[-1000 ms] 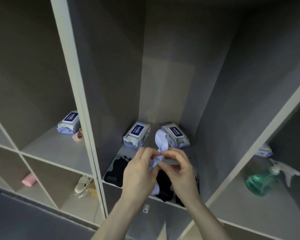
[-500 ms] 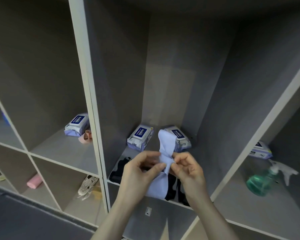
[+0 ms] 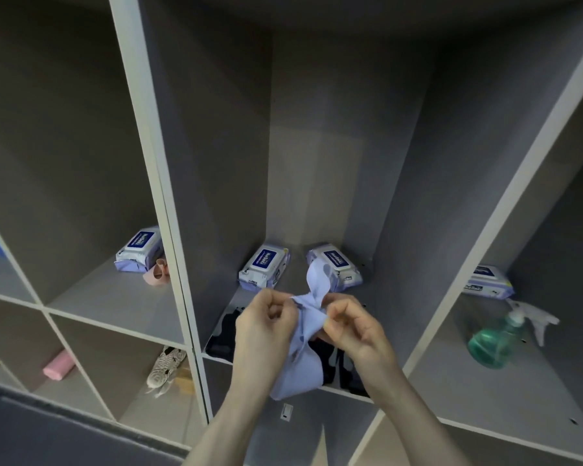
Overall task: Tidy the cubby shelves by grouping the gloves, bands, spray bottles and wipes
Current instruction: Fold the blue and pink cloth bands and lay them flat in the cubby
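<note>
Pale lilac band (image 3: 303, 344) held in front of the middle cubby (image 3: 317, 163), pinched by both hands near its upper part — left hand (image 3: 266, 334) with fingers curled on one side, right hand (image 3: 354, 331) likewise on the other. Long axis roughly upright: one loop pointing up toward the two wipe packs (image 3: 265, 268) behind, the wider end hanging down over the black gloves (image 3: 224, 336) on the shelf.

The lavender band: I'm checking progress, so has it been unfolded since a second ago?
Yes. The lavender band now hangs lower, past the shelf edge; before, it was bunched above it.
</note>
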`<state>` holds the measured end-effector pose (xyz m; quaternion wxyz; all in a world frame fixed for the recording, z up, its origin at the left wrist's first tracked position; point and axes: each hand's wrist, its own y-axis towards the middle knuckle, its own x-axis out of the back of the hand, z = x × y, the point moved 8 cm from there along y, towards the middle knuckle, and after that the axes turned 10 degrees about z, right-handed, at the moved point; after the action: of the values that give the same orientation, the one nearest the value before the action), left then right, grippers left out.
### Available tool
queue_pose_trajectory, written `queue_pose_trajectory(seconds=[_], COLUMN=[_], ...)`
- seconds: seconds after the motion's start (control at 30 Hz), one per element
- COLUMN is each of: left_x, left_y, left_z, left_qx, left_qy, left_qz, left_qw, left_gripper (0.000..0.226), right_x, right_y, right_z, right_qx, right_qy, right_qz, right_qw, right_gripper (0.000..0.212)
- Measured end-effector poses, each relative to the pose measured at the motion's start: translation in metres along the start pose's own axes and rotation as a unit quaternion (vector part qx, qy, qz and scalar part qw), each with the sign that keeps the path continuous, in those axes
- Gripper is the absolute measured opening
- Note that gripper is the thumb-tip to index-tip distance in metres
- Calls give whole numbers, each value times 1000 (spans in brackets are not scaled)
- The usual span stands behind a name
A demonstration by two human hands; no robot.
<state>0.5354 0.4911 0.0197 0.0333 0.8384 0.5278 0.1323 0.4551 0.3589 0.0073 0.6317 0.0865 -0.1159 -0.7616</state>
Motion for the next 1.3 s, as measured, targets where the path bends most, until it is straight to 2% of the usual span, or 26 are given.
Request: queue_pose_trajectory(seconds=[0.13,0.17,0.23,0.3,0.47,0.53,0.6,0.67,0.73,0.8,0.83,0.9,0.93,0.97,1.03,1.07,1.1,1.2,1.3], left_x=[-16,-20,-29,-33,-25,-25,-26,-26,-25,-31,-38,-53,-58,-60,-55,-53,-53,-54,-52], left_y=[-7,-8,-9,-9,1,6,8,9,11,10,7,0,-2,-2,0,-1,-2,-7,-10], left_z=[-7,-10,-14,-16,-9,-1,6,14,29,44,49,53,52,48,37,30,25,24,25], left_qx=[-55,-71,-105,-133,-111,-82,-51,4,79,166,208,256,251,226,142,103,82,69,61], left_qy=[82,91,111,145,214,200,143,39,-72,-183,-244,-321,-324,-289,-133,-71,-49,-81,-70], left_qz=[41,68,140,175,117,115,114,104,89,92,107,128,132,134,118,111,113,165,203], left_qw=[994,991,978,965,963,970,982,994,990,965,941,903,902,921,974,986,989,981,975], left_gripper=[12,13,35,35,5,8,21,27,29,31,29,25,26,27,25,22,19,23,18], right_x=[4,7,11,15,17,21,25,28,27,26,25,25,25,23,18,17,17,23,23], right_y=[-1,-3,-5,-6,-12,-15,-17,-18,-21,-23,-23,-23,-23,-23,-22,-22,-22,-24,-25], right_z=[13,17,22,23,13,12,17,22,23,21,19,16,14,12,5,3,4,9,17], right_qx=[2,8,16,10,-16,-14,6,25,34,34,28,16,8,-5,-41,-53,-52,-27,14], right_qy=[-144,-167,-188,-202,-212,-213,-238,-250,-232,-205,-188,-159,-154,-159,-191,-224,-258,-302,-323], right_qz=[-55,-72,-77,-60,-41,-44,-52,-52,-38,-16,-4,10,13,17,19,2,-25,-100,-107], right_qw=[988,983,979,978,976,976,970,967,971,978,982,987,988,987,981,973,964,948,940], right_gripper=[22,22,26,30,32,31,32,26,19,17,16,13,15,20,32,36,35,30,30])
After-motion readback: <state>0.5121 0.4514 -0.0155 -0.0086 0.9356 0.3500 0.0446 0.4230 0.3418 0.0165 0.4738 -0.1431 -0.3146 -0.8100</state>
